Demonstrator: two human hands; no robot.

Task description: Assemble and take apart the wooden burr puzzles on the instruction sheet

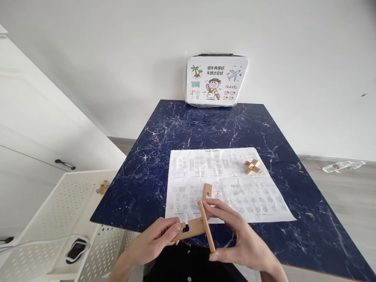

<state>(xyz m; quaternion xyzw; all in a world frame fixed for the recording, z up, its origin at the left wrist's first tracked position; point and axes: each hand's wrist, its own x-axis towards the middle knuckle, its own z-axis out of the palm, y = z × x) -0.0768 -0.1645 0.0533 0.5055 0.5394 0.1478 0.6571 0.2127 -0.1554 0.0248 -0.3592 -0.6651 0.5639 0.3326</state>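
My left hand point(157, 241) grips the left end of a flat, notched wooden puzzle piece point(194, 228) between thumb and fingers, just over the table's front edge. My right hand point(239, 231) holds a second wooden puzzle piece point(207, 227), seen edge-on, with fingers at its top and thumb at its bottom. This one crosses the right end of the first; whether they interlock I cannot tell. Beyond my right fingertips shows another notched wooden piece point(208, 189); its lower part is hidden, so whether it is held or lies on the sheet is unclear.
A printed instruction sheet point(188, 178) lies on the blue marbled table point(141, 188). On its right stands an assembled wooden cross puzzle point(252, 167). A white cartoon case point(216, 80) leans at the wall. Left are a perforated white cart point(70, 196), another wooden puzzle point(102, 187) and a dark device point(76, 250).
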